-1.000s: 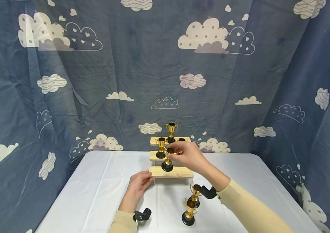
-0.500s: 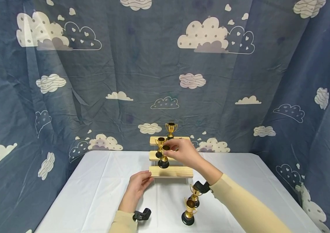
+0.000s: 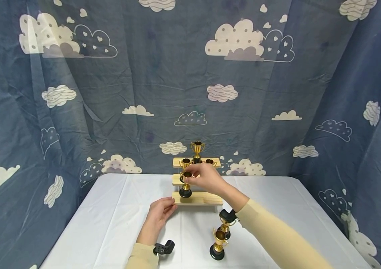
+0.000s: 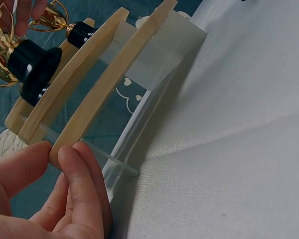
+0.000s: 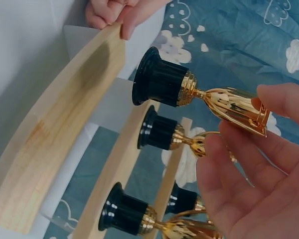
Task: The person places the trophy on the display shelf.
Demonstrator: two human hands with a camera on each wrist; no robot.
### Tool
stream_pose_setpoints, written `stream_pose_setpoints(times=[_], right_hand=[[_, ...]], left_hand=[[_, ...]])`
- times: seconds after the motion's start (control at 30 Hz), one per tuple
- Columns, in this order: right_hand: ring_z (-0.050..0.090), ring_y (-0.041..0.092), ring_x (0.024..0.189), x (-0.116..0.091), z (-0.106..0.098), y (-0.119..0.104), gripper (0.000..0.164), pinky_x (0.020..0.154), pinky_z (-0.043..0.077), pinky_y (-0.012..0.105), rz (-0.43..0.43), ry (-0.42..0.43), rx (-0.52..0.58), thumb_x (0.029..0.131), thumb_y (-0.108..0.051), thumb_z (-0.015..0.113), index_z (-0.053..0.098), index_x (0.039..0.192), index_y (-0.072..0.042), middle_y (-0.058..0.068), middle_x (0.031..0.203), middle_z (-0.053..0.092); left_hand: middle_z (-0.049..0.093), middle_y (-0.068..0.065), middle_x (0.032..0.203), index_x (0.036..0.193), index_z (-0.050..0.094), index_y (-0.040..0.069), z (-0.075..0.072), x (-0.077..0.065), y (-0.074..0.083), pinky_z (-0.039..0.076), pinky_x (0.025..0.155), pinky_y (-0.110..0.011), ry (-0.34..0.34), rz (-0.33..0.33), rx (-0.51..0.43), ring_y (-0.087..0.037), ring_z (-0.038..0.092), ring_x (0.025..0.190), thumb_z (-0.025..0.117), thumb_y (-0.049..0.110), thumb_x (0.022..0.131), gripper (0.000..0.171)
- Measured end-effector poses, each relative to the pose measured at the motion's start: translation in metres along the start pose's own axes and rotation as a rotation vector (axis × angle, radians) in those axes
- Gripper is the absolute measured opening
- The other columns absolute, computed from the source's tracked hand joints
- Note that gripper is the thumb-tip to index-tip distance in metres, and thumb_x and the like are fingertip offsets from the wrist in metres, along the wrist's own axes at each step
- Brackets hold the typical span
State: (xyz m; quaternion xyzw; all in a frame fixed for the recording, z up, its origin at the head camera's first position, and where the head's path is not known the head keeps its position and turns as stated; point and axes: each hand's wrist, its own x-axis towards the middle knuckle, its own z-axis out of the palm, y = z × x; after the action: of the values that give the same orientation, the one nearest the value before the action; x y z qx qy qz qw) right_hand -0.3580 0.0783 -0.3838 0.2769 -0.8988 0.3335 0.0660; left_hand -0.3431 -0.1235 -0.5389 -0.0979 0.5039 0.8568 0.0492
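Observation:
My right hand [image 3: 207,178] pinches a small gold trophy cup [image 5: 162,82] by its rim, the black base downward. The trophy is over the left part of the lowest wooden shelf [image 3: 205,198], and its shadow falls there in the right wrist view. With thumb and fingers, my left hand [image 3: 159,213] pinches the left end of that shelf; the left wrist view shows the grip on the wood edge [image 4: 107,82]. Behind, two trophies [image 5: 122,211] stand on the middle shelf, partly hidden by my right hand in the head view. Another trophy [image 3: 197,147] stands on the top shelf.
Two more trophies stand on the white table [image 3: 119,224], one [image 3: 218,244] in front and one [image 3: 225,229] just behind it, under my right wrist. The three-step stand has clear side panels [image 4: 159,50]. A blue cloud-print curtain [image 3: 163,74] hangs behind and at both sides.
My right hand has moved left with the trophy, from over the middle of the lowest shelf to its left part, dipping slightly lately. My left hand has stayed on the shelf end.

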Motion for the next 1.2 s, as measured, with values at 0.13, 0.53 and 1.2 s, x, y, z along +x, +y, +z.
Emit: stream_pose_setpoints(times=[0.13, 0.53, 1.2], right_hand=[[0.065, 0.01, 0.082, 0.003, 0.006, 0.003, 0.031, 0.07, 0.054, 0.032, -0.027, -0.015, -0.01, 0.087, -0.023, 0.078, 0.075, 0.117, -0.016, -0.008, 0.094, 0.071], [0.064, 0.011, 0.087, 0.008, 0.018, 0.01, 0.031, 0.077, 0.056, 0.032, -0.032, -0.075, -0.013, 0.089, -0.022, 0.076, 0.074, 0.119, -0.014, -0.004, 0.105, 0.072], [0.063, 0.009, 0.084, 0.012, 0.031, 0.01, 0.034, 0.073, 0.055, 0.03, -0.014, -0.106, -0.007, 0.09, -0.021, 0.076, 0.072, 0.123, -0.012, -0.004, 0.1, 0.07]], left_hand=[[0.067, -0.016, 0.1, 0.124, 0.056, -0.016, 0.001, 0.0, 0.0, 0.061, 0.084, -0.029, 0.001, 0.0, -0.007, -0.017, 0.068, 0.083, 0.07, -0.006, 0.088, 0.039], [0.066, -0.015, 0.098, 0.125, 0.054, -0.018, 0.0, 0.0, 0.001, 0.06, 0.084, -0.029, -0.007, -0.002, -0.01, -0.017, 0.069, 0.082, 0.068, -0.007, 0.089, 0.04], [0.066, -0.017, 0.098, 0.121, 0.056, -0.02, 0.001, 0.0, 0.001, 0.061, 0.081, -0.027, -0.007, 0.014, -0.015, -0.017, 0.068, 0.08, 0.066, -0.01, 0.088, 0.036]])
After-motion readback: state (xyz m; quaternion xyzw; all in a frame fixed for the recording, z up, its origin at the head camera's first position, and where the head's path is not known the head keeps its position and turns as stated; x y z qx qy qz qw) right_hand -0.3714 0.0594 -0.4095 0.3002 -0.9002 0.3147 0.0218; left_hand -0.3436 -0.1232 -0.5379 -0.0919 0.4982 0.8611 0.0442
